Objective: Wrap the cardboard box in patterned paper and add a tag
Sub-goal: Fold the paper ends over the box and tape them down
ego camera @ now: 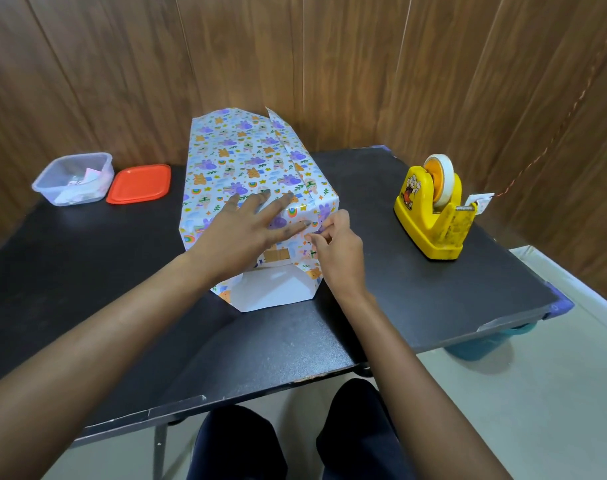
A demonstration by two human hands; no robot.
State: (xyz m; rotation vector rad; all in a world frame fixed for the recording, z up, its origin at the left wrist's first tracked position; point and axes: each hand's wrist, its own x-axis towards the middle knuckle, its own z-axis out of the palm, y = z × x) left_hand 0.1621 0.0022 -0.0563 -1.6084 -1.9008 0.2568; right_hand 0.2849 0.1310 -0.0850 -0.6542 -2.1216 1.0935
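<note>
Tabletop (399, 289): left hand (250, 233) presses patterned paper (239, 150) (cartoon-printed).

Cartoon-printed wrapping paper (246, 157) is smooth and faintly sheened, its white underside (271, 289) matt; the brown cardboard patch (278, 254) looks dull; the black tabletop (416, 289) is matt; the yellow plastic tape dispenser (430, 233) is glossy but scuffed; the clear plastic tub (53, 181) and orange plastic lid (139, 183) look smooth; the brown wood-grain wall panels (295, 46) have a satin finish.

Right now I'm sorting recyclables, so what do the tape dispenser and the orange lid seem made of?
Tape dispenser: probably hard moulded plastic, glossy yellow, judging by its rounded edges and sheen. Orange lid: likely plastic too, smooth semi-matte, with a moulded raised rim.
</note>
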